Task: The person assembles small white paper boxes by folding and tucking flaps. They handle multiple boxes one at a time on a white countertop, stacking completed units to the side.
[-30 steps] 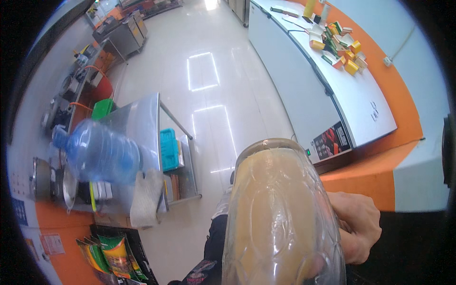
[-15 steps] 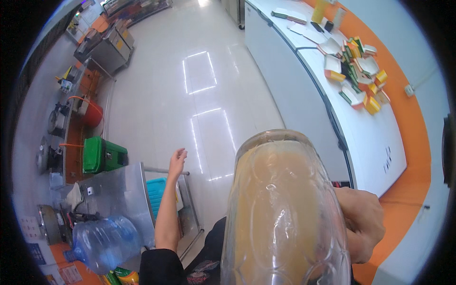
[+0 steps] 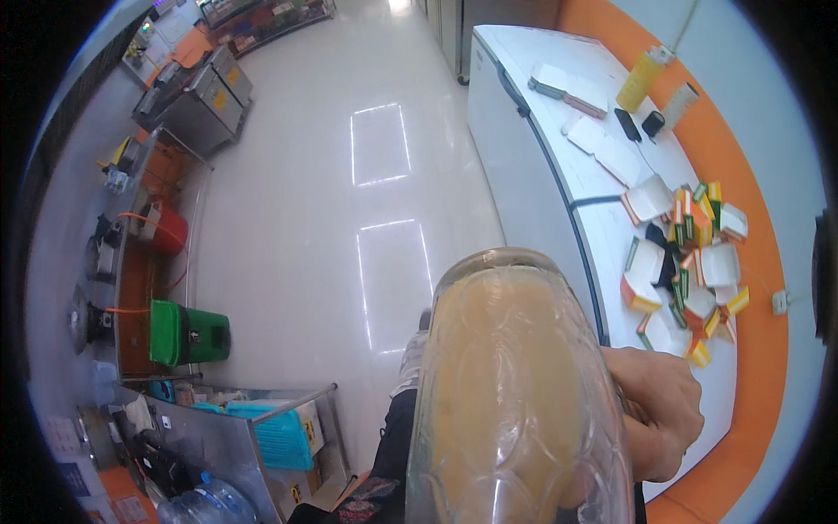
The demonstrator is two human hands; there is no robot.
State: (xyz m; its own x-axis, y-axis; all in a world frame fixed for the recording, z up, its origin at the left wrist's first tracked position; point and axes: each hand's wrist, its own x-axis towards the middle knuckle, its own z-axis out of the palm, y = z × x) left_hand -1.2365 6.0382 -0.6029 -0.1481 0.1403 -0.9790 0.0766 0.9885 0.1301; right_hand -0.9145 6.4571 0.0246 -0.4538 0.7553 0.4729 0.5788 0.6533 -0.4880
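Note:
Close in front of me a clear glass jug (image 3: pixel 511 384) with an oval pattern in its walls stands upright, filled nearly to the rim with a cloudy tan liquid. My right hand (image 3: pixel 655 406) is closed at its right side, fingers curled as round a handle, though the glass hides part of the grip. My left hand is out of the picture. Beyond the right hand, several paper food boxes (image 3: pixel 720 266) lie in a loose heap on a white chest freezer (image 3: pixel 515 166).
On the freezer's far end are a yellow bottle (image 3: pixel 642 80) and a black phone-like object (image 3: pixel 628 124). At left stand a green bin (image 3: pixel 188 334), a red bucket (image 3: pixel 168 229) and a metal table (image 3: pixel 218 437) with water bottles (image 3: pixel 209 499). Pale tiled floor (image 3: pixel 305 218) runs between.
My left hand has dropped out of view. The freezer and boxes show nearer and lower, and the metal table has slid down and left, as I move forward with the jug still held.

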